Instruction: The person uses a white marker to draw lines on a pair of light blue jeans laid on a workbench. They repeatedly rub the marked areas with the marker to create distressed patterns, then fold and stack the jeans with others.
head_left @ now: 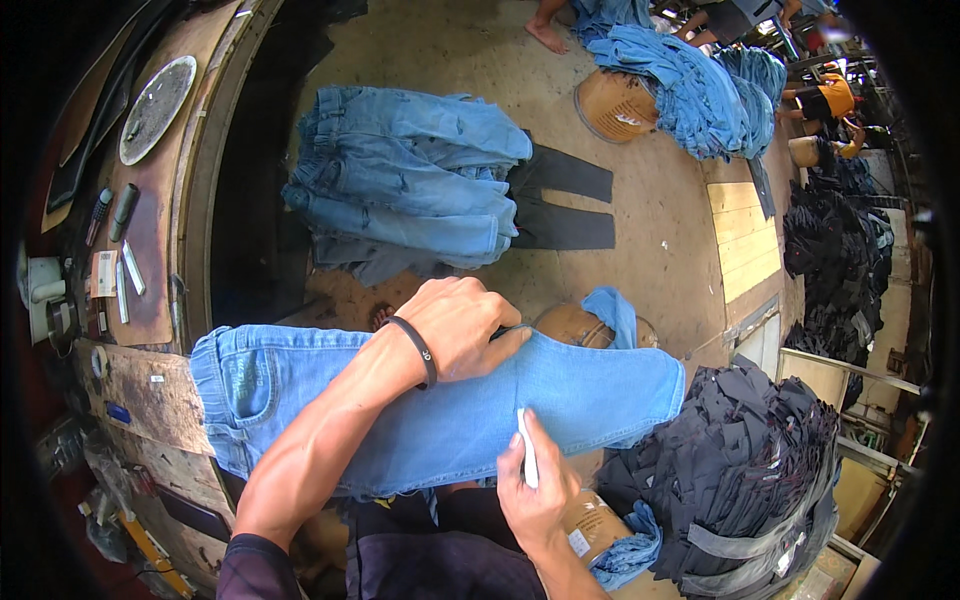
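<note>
A pair of light blue jeans point(590, 395) lies flat across my lap, waistband to the left, leg ends to the right. My left hand point(462, 325), with a black band on the wrist, presses fingers down on the upper edge of the jeans near the middle. My right hand point(535, 490) holds a small white stick-like marker point(526, 448) upright, its tip touching the lower part of the jeans.
A stack of light blue jeans point(410, 185) and dark trousers point(565, 205) lie on the floor ahead. A heap of black garments point(745, 470) sits at my right. A worktable point(150, 220) with small tools is at left. Baskets and other people are at the far back.
</note>
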Demonstrator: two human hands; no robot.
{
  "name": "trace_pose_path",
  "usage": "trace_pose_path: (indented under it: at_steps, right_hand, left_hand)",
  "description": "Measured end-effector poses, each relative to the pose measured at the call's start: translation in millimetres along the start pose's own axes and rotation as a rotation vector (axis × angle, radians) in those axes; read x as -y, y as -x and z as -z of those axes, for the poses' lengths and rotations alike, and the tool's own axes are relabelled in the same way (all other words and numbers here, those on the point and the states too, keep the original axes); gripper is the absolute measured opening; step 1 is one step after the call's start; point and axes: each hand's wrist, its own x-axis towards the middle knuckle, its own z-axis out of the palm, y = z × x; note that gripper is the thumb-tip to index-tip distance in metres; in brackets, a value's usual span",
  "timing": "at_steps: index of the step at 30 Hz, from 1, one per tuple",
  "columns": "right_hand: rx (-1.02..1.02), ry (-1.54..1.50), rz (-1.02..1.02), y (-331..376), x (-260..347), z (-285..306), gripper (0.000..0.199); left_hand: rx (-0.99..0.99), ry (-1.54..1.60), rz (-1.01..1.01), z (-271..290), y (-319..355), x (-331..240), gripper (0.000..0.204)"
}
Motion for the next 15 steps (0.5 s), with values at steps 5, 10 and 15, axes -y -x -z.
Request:
trace_pose_path:
  at_steps: [5, 10, 15]
  right_hand:
    - [0.017, 0.04, 0.041, -7.6, -0.7, -3.9, 0.041]
    - [-0.017, 0.021, 0.049, -3.6, 5.0, 4.3, 0.043]
    - [0.002, 0.042, 0.035, -9.5, -0.8, -0.5, 0.042]
  left_hand:
    - [0.022, -0.01, 0.01, 0.5, -0.7, 0.7, 0.033]
    - [0.02, 0.018, 0.016, 1.1, -0.7, 0.3, 0.035]
    - [0.013, 0.015, 0.015, 1.4, -0.1, 0.4, 0.032]
